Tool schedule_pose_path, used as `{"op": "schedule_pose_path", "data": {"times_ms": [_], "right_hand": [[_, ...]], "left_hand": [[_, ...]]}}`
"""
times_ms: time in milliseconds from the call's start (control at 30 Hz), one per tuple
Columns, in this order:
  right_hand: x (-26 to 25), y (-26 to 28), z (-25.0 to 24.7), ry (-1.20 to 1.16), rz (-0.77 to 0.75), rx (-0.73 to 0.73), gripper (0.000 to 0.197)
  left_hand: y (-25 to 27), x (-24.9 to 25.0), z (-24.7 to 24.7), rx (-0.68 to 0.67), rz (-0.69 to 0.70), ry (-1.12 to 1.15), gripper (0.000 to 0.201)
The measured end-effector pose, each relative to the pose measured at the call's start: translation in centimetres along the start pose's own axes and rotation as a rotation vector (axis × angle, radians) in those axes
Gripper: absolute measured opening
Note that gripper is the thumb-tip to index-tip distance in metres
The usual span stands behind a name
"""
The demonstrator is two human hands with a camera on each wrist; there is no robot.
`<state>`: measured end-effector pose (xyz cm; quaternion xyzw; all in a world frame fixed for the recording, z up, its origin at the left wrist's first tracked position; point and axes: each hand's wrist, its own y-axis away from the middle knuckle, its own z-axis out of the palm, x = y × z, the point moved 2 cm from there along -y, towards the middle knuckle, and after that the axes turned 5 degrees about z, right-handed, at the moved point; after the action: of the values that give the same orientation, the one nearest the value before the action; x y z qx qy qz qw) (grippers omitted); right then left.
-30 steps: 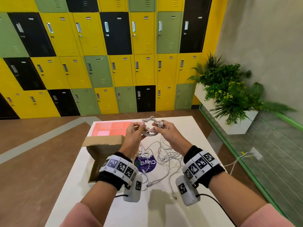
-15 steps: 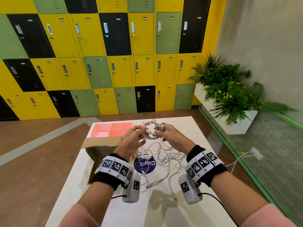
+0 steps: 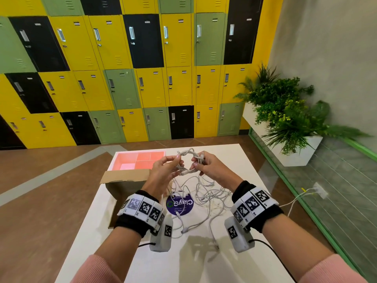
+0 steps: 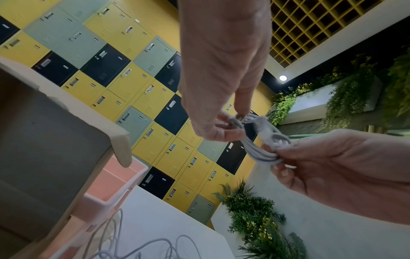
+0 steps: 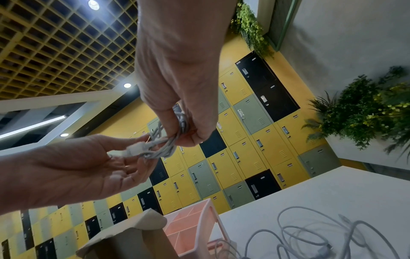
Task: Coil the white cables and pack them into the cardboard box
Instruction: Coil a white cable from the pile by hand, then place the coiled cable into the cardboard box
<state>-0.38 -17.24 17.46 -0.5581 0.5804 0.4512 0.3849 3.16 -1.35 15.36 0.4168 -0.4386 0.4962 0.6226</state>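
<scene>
We see one coiled white cable (image 3: 188, 162) pinched by our left hand (image 3: 163, 170) and right hand (image 3: 212, 168), both lower than before; one brown cardboard box (image 3: 124, 178) sits at the bench's left edge.

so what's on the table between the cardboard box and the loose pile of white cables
In the head view, a round purple sticker lies on the white table between the cardboard box and the loose cables; a few strands cross it.

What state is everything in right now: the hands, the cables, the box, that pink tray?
Left hand: pinching the coil.
Right hand: gripping the coil's other side.
Small coiled white cable: looped, held above the table.
Loose white cables: tangled, uncoiled on the white table.
Brown cardboard box: open, flap up.
Pink divided tray: compartments look empty.
</scene>
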Motion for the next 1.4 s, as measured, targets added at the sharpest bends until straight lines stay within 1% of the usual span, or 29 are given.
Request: {"op": "schedule_pose_path", "data": {"times_ms": [67, 133, 233, 300, 400, 467, 567, 633, 700, 800, 867, 933, 1033, 1100, 1200, 1300, 1400], "right_hand": [[0.4, -0.3, 0.0, 0.026, -0.006, 0.064, 0.014], [0.8, -0.6, 0.0, 0.025, -0.008, 0.126, 0.017], [1.2, -0.9, -0.1, -0.019, -0.005, 0.162, 0.017], [1.5, -0.9, -0.1, -0.061, -0.003, 0.145, 0.017], [1.8, -0.9, -0.2, -0.161, 0.004, 0.104, 0.015], [1.8, -1.0, -0.3, -0.225, -0.009, 0.074, 0.014], [1.8, -0.9, -0.4, -0.259, -0.004, 0.063, 0.024], [1.8, -0.6, -0.5, -0.252, 0.021, 0.068, 0.03], [1.9, -0.4, -0.2, -0.245, 0.051, 0.033, 0.034], [2.0, 0.2, 0.9, -0.249, 0.094, -0.066, 0.039], [2.0, 0.6, 2.2, -0.203, 0.101, -0.111, 0.039], [2.2, 0.6, 3.7, -0.141, 0.099, -0.13, 0.035], [2.7, 0.2, 6.5, -0.103, 0.102, -0.161, 0.026], [3.1, -0.1, 8.1, -0.077, 0.121, -0.165, 0.027], [3.7, -0.6, 11.6, 0.008, 0.179, -0.21, 0.022], [4.4, -1.0, 14.4, 0.104, 0.266, -0.258, 0.029], [4.9, -1.3, 16.6, 0.162, 0.333, -0.28, 0.032]], "left_hand": [[0.2, -0.1, 0.2, 0.031, 0.029, 0.007, 0.02], [0.5, -0.1, 0.5, 0.03, 0.064, -0.013, 0.022], [0.5, -0.4, 0.6, 0.029, 0.129, -0.145, 0.037], [0.7, -0.5, 0.8, 0.041, 0.17, -0.211, 0.038], [1.0, -0.7, 1.2, 0.05, 0.235, -0.266, 0.03], [1.2, -0.8, 1.4, 0.034, 0.235, -0.26, 0.028], [1.4, -0.7, 1.3, 0.017, 0.218, -0.223, 0.03], [1.5, -0.6, 0.9, 0.031, 0.236, -0.248, 0.029], [1.9, -0.5, 0.2, 0.041, 0.242, -0.276, 0.028], [3.1, 0.0, -1.4, 0.015, 0.215, -0.346, 0.027], [4.2, 0.3, -2.8, -0.018, 0.19, -0.379, 0.025], [5.1, 0.5, -4.1, -0.042, 0.168, -0.391, 0.023], [5.9, 0.5, -6.9, -0.019, 0.137, -0.431, 0.022], [6.2, 0.1, -8.5, -0.011, 0.101, -0.489, 0.023], [6.7, -0.5, -12.0, -0.017, 0.018, -0.542, 0.025], [7.2, -1.2, -14.9, -0.049, -0.043, -0.553, 0.027], [7.1, -2.1, -17.3, -0.086, -0.099, -0.554, 0.027]]}}
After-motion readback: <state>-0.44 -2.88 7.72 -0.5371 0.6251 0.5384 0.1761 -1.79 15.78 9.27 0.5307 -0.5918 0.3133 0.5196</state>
